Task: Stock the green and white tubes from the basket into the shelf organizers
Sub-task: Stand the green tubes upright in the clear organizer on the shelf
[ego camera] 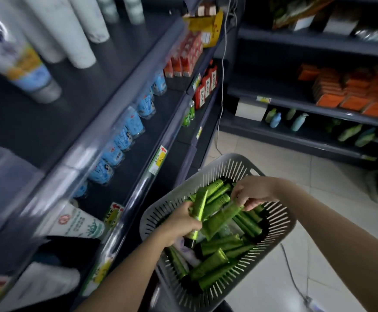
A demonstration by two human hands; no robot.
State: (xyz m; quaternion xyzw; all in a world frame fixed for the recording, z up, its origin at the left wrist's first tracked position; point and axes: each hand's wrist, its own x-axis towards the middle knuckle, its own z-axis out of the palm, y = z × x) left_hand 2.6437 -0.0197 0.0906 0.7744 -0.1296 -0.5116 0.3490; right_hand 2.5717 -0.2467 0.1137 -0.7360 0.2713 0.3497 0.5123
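Observation:
A grey slotted basket [280, 224] at lower centre holds several green tubes [215, 262] lying in a heap, with something pale among them. My left hand [180, 221] grips one green tube [199, 206] with a black cap, held upright above the heap. My right hand [253, 192] reaches in from the right and pinches the flat end of another green tube [223, 218] that slants down towards the left hand. The shelf organizers are a blurred clear box [5, 176] at the far left.
Dark shelving [125, 136] runs up the left side with blue-labelled bottles, white tubes and red boxes. A second shelf unit [307, 104] stands at the back right with orange boxes and bottles. A white cable hangs at the corner. Pale tiled floor [332, 224] lies right of the basket.

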